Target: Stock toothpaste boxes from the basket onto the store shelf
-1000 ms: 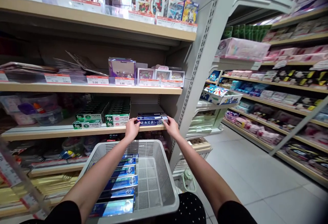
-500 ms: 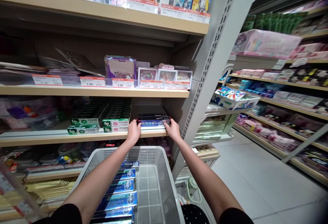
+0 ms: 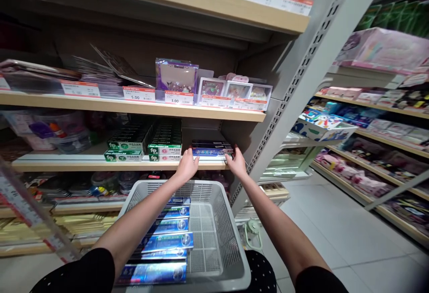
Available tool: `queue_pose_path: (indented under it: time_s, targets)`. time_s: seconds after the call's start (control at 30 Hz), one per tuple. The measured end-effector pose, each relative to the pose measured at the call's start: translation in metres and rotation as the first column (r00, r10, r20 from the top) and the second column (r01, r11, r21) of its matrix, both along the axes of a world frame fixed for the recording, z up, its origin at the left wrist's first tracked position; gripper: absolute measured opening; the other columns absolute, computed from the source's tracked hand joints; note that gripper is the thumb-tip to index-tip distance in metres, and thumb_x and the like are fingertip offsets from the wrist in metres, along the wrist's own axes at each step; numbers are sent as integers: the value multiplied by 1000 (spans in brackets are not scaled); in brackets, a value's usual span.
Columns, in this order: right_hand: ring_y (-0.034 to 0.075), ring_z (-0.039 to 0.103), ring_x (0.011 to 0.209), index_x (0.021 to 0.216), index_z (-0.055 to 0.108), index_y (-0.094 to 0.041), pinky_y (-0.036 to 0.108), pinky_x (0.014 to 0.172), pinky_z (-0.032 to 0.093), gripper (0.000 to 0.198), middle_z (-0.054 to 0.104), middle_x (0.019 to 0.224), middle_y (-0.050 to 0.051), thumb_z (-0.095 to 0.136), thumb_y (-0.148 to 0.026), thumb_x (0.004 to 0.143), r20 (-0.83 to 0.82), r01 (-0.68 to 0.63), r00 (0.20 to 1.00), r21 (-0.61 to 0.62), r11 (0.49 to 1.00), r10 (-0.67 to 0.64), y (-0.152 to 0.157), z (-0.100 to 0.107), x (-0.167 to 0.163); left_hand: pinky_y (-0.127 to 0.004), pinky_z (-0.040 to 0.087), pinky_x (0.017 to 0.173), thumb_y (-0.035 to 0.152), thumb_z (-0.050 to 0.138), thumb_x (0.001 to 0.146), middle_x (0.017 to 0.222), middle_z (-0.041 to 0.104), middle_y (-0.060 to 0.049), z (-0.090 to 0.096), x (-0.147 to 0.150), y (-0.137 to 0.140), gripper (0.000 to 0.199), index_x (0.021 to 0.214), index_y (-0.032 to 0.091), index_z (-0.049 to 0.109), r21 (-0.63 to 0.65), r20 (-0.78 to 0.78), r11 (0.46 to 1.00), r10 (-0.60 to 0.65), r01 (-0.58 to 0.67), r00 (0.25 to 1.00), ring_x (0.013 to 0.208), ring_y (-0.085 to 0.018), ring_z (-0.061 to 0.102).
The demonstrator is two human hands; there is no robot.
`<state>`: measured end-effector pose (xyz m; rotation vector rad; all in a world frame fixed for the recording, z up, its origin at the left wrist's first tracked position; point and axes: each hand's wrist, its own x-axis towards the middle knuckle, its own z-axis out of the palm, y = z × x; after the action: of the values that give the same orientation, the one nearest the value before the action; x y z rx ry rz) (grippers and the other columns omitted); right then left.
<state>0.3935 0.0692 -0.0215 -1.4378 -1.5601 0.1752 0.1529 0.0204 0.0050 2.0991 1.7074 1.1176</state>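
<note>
A small stack of dark blue toothpaste boxes (image 3: 212,151) lies on the lower shelf, near its right end. My left hand (image 3: 187,167) grips the stack's left end, its thumb in front of the boxes. At the right end, my right hand (image 3: 237,163) presses with its fingers along the side and its thumb at the front corner. Green and white toothpaste boxes (image 3: 165,150) stand in rows left of the stack. Below my arms, a grey plastic basket (image 3: 231,239) holds several blue toothpaste boxes (image 3: 167,242) along its left side.
A shelf board (image 3: 214,113) with price tags and small framed items runs above my hands. To the right rises a slotted metal upright (image 3: 284,87). Clear tubs (image 3: 63,129) stand at the left. An aisle floor (image 3: 321,221) and more stocked shelves lie at the right.
The camera view has shifted, so the shelf and basket sit further right and a little higher in the picture. Both hands stay at the ends of the blue stack.
</note>
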Motion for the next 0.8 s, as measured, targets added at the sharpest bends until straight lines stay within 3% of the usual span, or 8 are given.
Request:
queue_pose_path:
  time_s: [0.1, 0.17, 0.3, 0.4, 0.5, 0.67, 0.8]
  targets:
    - [29, 47, 130, 143, 39, -11, 45, 111, 38, 62, 45, 144, 18, 53, -31, 86, -9, -8, 1000, 140, 990, 10, -38, 3, -19, -43, 40, 106, 30, 46, 93, 136, 53, -21, 5, -24, -37, 50, 137, 7, 46, 58, 18, 987, -151, 149, 988, 128, -30, 50]
    - [25, 47, 130, 143, 40, -19, 43, 111, 39, 56, 47, 142, 13, 51, -31, 89, -25, -102, 994, 159, 982, 107, -70, 1, -35, -40, 42, 105, 32, 43, 94, 131, 60, -14, 5, -51, -64, 43, 132, 14, 55, 47, 38, 975, -221, 219, 975, 122, -27, 55]
    - [25, 50, 128, 141, 44, -27, 45, 110, 41, 50, 51, 141, 8, 51, -34, 92, -79, -339, 938, -16, 941, 337, -131, -13, -66, -36, 48, 97, 38, 44, 93, 121, 67, -6, -10, -125, -109, 37, 119, 22, 65, -99, 54, 969, -223, 227, 973, 111, -24, 62]
    - [25, 50, 129, 141, 45, -30, 46, 109, 42, 49, 50, 142, 6, 52, -38, 93, -174, -502, 863, -199, 842, 474, -163, -30, -82, -37, 50, 94, 41, 44, 92, 123, 66, -6, -31, -180, -133, 38, 119, 24, 65, -202, 32, 962, -183, 186, 982, 113, -25, 61]
    - [26, 46, 133, 141, 44, -32, 49, 110, 40, 50, 47, 146, 5, 52, -42, 93, -241, -592, 806, -336, 733, 540, -180, -45, -93, -39, 50, 95, 44, 45, 91, 125, 65, -6, -51, -217, -155, 40, 120, 25, 64, -277, 42, 947, -157, 162, 987, 115, -26, 60]
    - [26, 44, 135, 140, 47, -33, 51, 113, 35, 49, 47, 146, 3, 53, -46, 92, -328, -657, 753, -402, 638, 570, -185, -65, -104, -39, 52, 93, 48, 50, 88, 128, 63, -9, -71, -231, -184, 49, 128, 21, 58, -328, 227, 936, -51, 126, 973, 114, -27, 62]
    - [26, 48, 131, 137, 51, -30, 49, 112, 38, 49, 51, 143, 5, 57, -46, 90, -425, -672, 737, -384, 633, 525, -188, -76, -114, -42, 48, 101, 50, 47, 88, 134, 59, -10, -83, -223, -196, 55, 133, 19, 54, -361, 345, 914, -52, 184, 937, 121, -27, 58]
